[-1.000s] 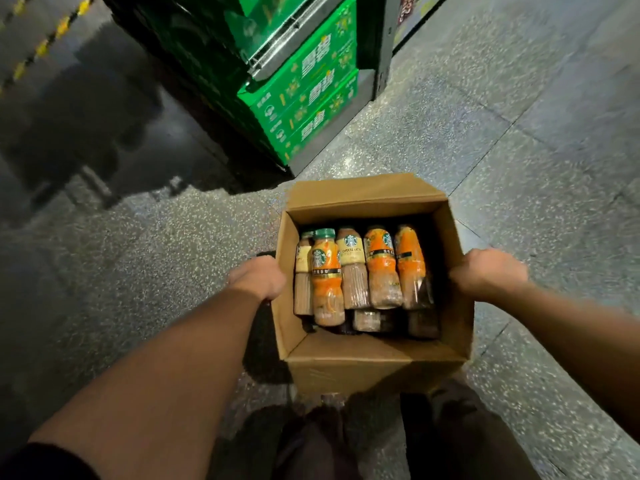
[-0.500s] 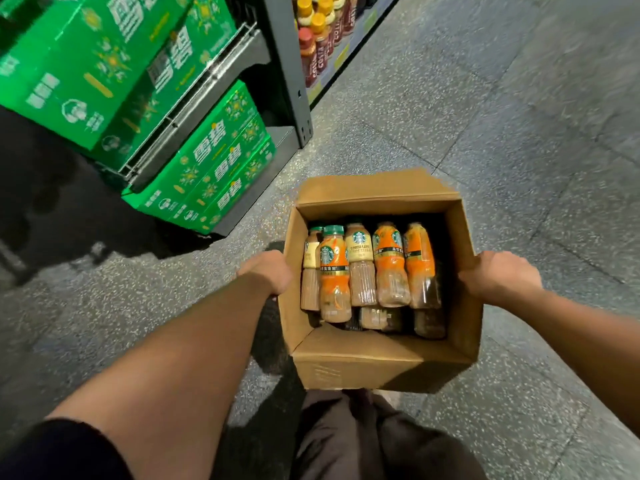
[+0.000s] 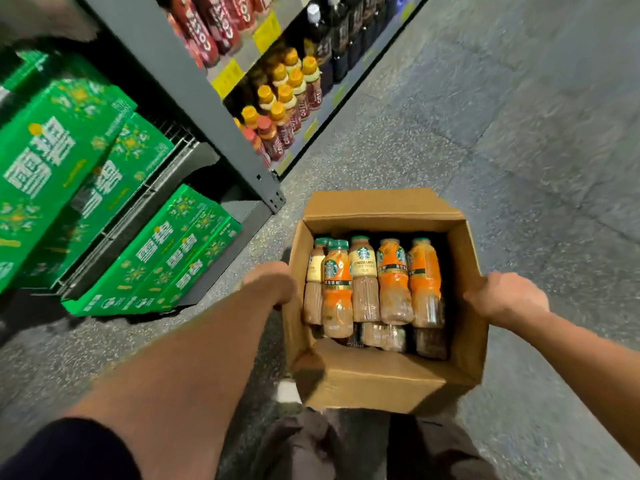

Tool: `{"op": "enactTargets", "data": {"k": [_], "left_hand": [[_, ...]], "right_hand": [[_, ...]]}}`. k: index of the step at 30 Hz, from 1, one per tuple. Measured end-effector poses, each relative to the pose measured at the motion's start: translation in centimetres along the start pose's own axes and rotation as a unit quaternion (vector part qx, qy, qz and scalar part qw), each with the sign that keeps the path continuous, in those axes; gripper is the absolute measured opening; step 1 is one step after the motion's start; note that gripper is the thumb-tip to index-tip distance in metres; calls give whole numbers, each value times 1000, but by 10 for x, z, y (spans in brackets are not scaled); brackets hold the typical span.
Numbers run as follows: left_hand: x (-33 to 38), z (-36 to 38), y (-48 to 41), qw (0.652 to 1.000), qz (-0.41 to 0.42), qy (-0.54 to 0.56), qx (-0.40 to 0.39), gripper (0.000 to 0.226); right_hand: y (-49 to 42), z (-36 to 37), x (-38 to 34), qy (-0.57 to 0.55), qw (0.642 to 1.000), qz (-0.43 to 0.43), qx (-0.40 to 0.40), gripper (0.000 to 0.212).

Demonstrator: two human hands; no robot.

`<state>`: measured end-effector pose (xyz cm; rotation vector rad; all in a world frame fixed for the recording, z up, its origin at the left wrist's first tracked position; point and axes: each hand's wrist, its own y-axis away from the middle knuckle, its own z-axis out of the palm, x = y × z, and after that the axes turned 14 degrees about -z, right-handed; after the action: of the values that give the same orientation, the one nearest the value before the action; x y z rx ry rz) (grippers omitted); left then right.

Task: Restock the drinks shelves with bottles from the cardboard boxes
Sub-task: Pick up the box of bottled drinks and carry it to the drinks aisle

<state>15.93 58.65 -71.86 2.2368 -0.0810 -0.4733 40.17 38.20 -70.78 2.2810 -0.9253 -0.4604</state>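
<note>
I carry an open cardboard box (image 3: 377,382) in front of me above the floor. My left hand (image 3: 272,284) grips its left wall and my right hand (image 3: 505,296) grips its right wall. Several coffee bottles (image 3: 365,282) with orange or cream labels and green caps lie inside, with more bottles underneath them. The drinks shelves (image 3: 263,81) stand ahead on the left, holding rows of bottles with orange and red caps on the lower level and red and dark bottles above.
Green drink cartons (image 3: 156,258) are stacked on a lower rack to the left, beside a grey shelf upright (image 3: 214,133). Speckled grey floor (image 3: 519,133) stretches open to the right. My legs and one shoe (image 3: 287,393) show below the box.
I have walked forward with the box; the shelves and green cartons have come closer and more of the bottle rows shows. Both hands keep the same hold on the box.
</note>
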Motion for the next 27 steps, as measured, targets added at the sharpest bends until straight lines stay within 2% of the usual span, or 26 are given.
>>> {"op": "enactTargets", "data": {"k": [4,7,9,14,17,23,27], "left_hand": [[53,-24,8,999,15,-27,9,33],[89,-37,6,1000,12,-2,7,38],[109,-48,0,1000,-6,25,-2,37],[150,-73,-26,997,13,56,-43,34],[169,-87,-45,996,15,80,-30,31],[196,-124,-73,997,-31,61,-37,21],[214,-149,-89,990,-77,112,-39,25]], "right_hand": [[-37,-30,37,6,1000,-22,-10,32],[-68,-60,60,25,999,-30,-14,34],[-91,-84,69,40,998,-33,-17,31],[-148,-133,74,75,996,-30,-26,28],[-179,-159,70,96,995,-22,-32,26],[-233,-202,57,117,992,-42,-29,31],[-279,-232,48,129,988,-73,-36,31]]}}
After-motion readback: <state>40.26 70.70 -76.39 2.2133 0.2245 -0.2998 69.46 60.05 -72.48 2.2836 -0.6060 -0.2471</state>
